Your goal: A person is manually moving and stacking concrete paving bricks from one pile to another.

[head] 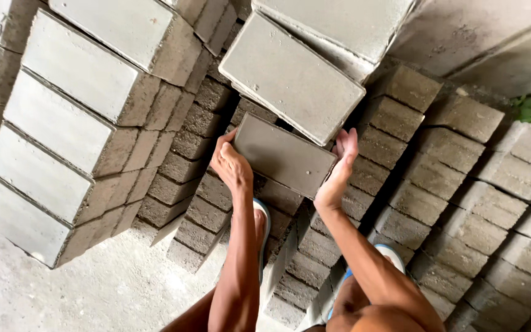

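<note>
The flat rectangular concrete block sits between the two hands, left hand on its left end and right hand on its right end, just below a larger concrete block resting atop the pile. To the left stands a stepped stack of concrete blocks on the rough concrete floor. To the right, rows of concrete bricks spread out, with the person's sandalled feet standing on the bricks beneath the held block.

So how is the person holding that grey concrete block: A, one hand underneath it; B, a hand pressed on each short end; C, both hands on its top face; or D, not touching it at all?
B: the left hand and the right hand each press against an opposite short end of the concrete block, above the stacked blocks.
</note>
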